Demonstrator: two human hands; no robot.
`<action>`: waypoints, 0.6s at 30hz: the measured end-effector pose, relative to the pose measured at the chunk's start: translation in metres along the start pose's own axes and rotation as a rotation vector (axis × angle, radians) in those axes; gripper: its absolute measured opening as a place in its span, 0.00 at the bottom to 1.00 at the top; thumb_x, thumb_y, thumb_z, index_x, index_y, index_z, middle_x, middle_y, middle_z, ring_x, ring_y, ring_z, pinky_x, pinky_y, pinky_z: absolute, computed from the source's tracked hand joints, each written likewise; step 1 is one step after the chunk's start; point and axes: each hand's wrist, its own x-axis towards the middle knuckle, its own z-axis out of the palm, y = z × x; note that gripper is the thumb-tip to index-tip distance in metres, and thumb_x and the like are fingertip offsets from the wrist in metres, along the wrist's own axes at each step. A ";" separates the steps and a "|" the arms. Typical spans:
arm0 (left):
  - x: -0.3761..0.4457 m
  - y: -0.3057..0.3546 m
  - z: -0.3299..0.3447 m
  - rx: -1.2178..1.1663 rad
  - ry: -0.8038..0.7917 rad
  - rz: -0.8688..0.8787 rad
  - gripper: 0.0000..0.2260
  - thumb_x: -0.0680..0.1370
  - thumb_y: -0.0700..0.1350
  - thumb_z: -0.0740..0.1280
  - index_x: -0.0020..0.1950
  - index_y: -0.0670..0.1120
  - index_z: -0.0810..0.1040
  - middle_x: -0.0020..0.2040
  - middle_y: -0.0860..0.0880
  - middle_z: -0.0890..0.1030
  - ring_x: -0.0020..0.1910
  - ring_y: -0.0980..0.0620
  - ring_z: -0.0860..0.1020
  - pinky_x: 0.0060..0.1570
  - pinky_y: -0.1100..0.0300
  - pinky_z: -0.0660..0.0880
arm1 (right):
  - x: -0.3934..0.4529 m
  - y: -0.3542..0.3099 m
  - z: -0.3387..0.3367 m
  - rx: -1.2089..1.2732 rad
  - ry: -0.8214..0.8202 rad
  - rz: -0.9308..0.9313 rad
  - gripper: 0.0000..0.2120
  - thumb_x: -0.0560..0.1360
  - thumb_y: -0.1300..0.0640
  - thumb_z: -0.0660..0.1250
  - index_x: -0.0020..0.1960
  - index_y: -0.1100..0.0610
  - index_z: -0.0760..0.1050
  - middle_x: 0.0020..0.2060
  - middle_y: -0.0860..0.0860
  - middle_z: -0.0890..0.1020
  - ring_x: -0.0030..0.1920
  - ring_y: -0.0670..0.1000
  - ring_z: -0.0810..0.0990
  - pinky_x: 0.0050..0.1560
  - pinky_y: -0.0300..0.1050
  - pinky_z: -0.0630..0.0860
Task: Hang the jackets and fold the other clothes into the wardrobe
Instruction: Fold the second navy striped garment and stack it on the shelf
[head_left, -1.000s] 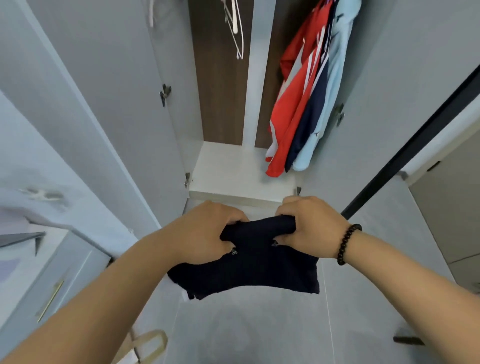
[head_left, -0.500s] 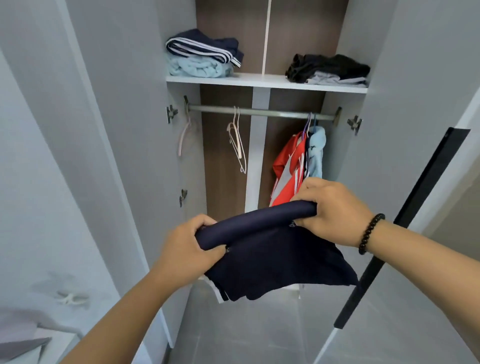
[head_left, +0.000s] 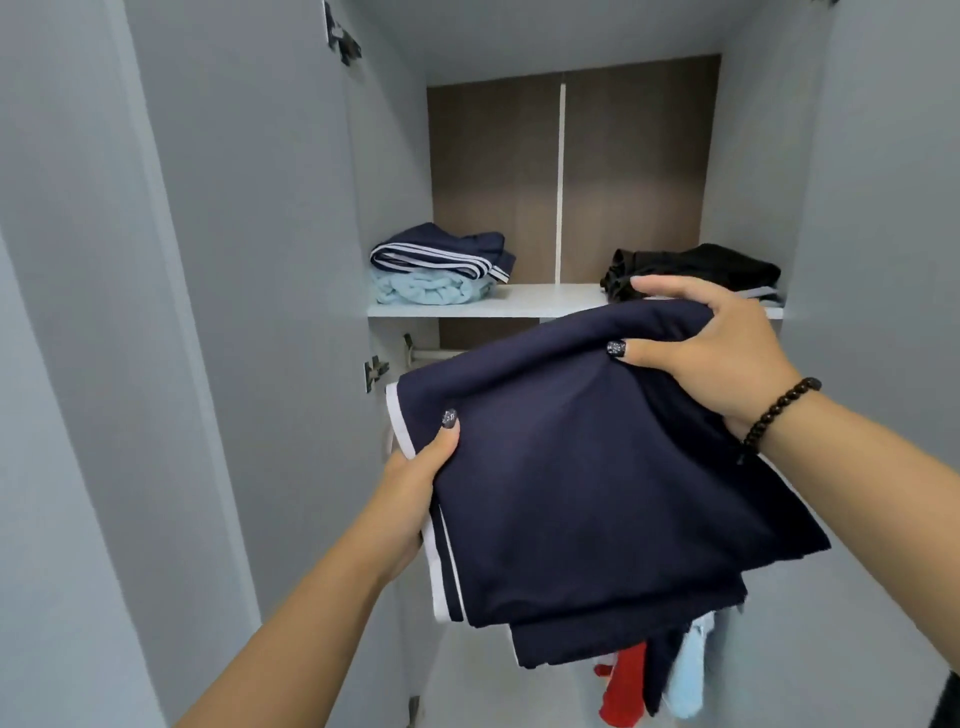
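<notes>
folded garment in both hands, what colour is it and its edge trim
Dark navy folded garment with a white stripe along its left edge, seen in the head view.

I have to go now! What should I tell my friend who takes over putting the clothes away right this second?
Left hand grips the left edge of the folded navy garment, thumb on top.
Right hand grips its top right corner, raised in front of the shelf.
Done: a navy striped and light blue pile lies on the shelf's left, a black pile on its right; red, navy and light blue jackets hang below.
Left: set this garment on the shelf, perhaps in the bare middle.
</notes>
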 end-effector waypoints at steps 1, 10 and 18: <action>0.015 -0.002 0.006 0.013 0.024 0.049 0.18 0.72 0.58 0.69 0.59 0.54 0.81 0.57 0.51 0.83 0.56 0.52 0.82 0.48 0.61 0.81 | 0.015 0.007 -0.001 0.000 0.007 0.007 0.26 0.61 0.59 0.81 0.56 0.45 0.79 0.52 0.39 0.80 0.57 0.41 0.77 0.62 0.38 0.71; 0.156 0.023 0.033 0.167 0.177 0.320 0.17 0.73 0.59 0.69 0.58 0.55 0.81 0.54 0.55 0.84 0.55 0.54 0.82 0.53 0.56 0.78 | 0.151 0.064 0.004 0.081 -0.060 -0.023 0.18 0.61 0.60 0.81 0.49 0.52 0.82 0.47 0.45 0.84 0.49 0.44 0.81 0.51 0.42 0.79; 0.244 0.054 0.024 0.326 0.268 0.420 0.11 0.77 0.55 0.68 0.57 0.54 0.81 0.52 0.57 0.84 0.52 0.56 0.83 0.57 0.51 0.78 | 0.265 0.087 0.048 -0.016 -0.158 -0.077 0.15 0.62 0.61 0.80 0.46 0.50 0.83 0.42 0.45 0.84 0.42 0.44 0.80 0.44 0.37 0.77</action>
